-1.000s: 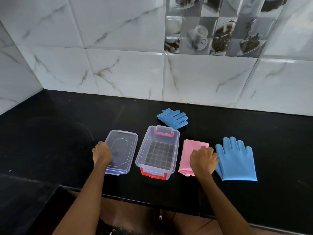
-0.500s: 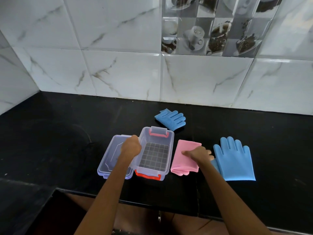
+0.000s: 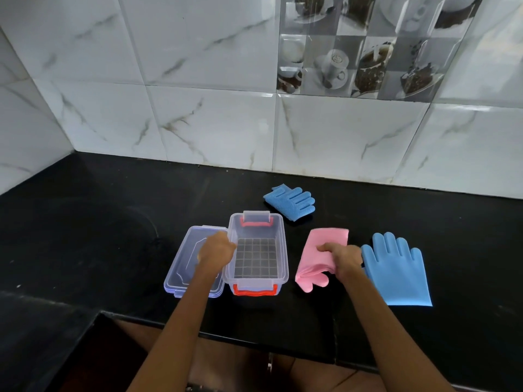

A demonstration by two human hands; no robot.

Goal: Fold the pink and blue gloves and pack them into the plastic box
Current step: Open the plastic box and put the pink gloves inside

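the right hand (image 3: pixel 343 258) pinches the folded pink glove (image 3: pixel 319 258) on the black counter (image 3: pixel 113 222), just right of the open plastic box (image 3: pixel 284 250). the left hand (image 3: pixel 216 251) curls closed on the box's left rim, over the lid (image 3: pixel 184 267). one blue glove (image 3: pixel 396 273) lies flat at the right, another blue glove (image 3: pixel 291 200) behind the box.

We see a black countertop (image 3: pixel 113 236) running back to a wall of white marble-patterned tiles (image 3: pixel 209 123) that turns a corner at the far left. High on the wall's right half, a decorative tile (image 3: pixel 359 49) shows coffee cups and cake slices in grey tones.
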